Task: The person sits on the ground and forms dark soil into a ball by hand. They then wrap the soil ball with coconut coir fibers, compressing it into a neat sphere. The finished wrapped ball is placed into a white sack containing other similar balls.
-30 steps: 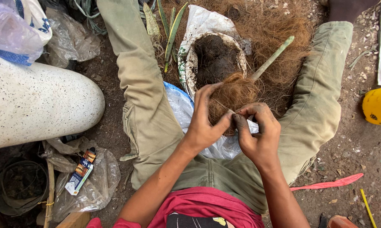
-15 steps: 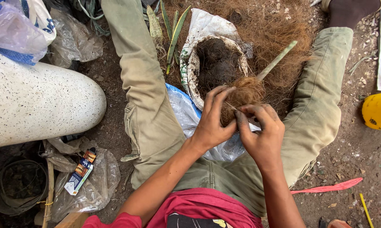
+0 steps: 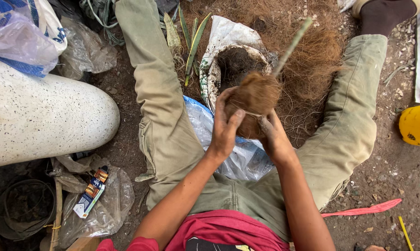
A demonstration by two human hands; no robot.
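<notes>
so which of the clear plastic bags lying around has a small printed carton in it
The crumpled clear plastic bag at lower left, beside the speckled white stone form: the small printed carton lies in it. The clear bag farther up shows none.

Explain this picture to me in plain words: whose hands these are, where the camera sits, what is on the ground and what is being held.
There is no machine here. A camera worn on a person's head looks down at their own two bare hands; they sit on dirt ground with legs spread. The left hand and right hand together hold a ball of brown fibre with a green stem sticking out. Beyond it stands a white sack of dark soil on a heap of loose brown fibre. A blue plastic sheet lies between the legs, a speckled white pot to the left, something yellow to the right.
</notes>
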